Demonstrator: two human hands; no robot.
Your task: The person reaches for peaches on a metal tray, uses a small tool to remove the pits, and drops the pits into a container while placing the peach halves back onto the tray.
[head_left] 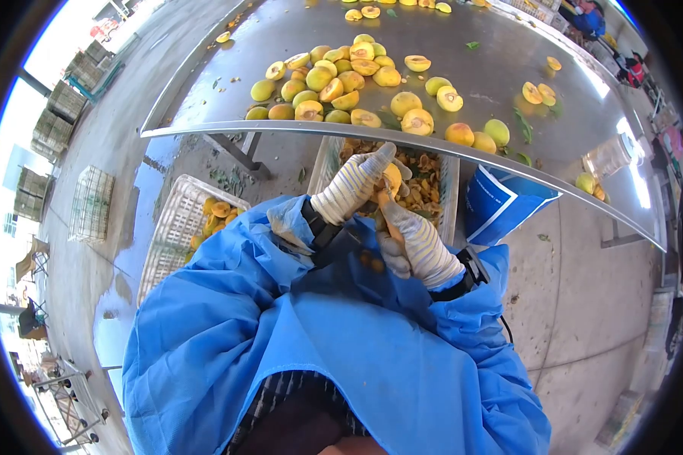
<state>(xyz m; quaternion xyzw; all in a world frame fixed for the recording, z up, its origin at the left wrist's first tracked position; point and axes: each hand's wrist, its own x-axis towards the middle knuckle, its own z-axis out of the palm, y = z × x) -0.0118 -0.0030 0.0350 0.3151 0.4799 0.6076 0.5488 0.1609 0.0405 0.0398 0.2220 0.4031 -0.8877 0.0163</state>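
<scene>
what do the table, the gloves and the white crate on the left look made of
Table: bare metal, probably stainless steel; it mirrors bright light. Gloves on the left hand, holding a fruit, and right hand: knitted fabric, seemingly cotton, with ribbed stripes. Crate: white moulded plastic, by its open lattice walls.

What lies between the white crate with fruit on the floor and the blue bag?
In the head view, another crate of fruit scraps sits between the white crate and the blue bag, under the left hand holding a fruit.
</scene>
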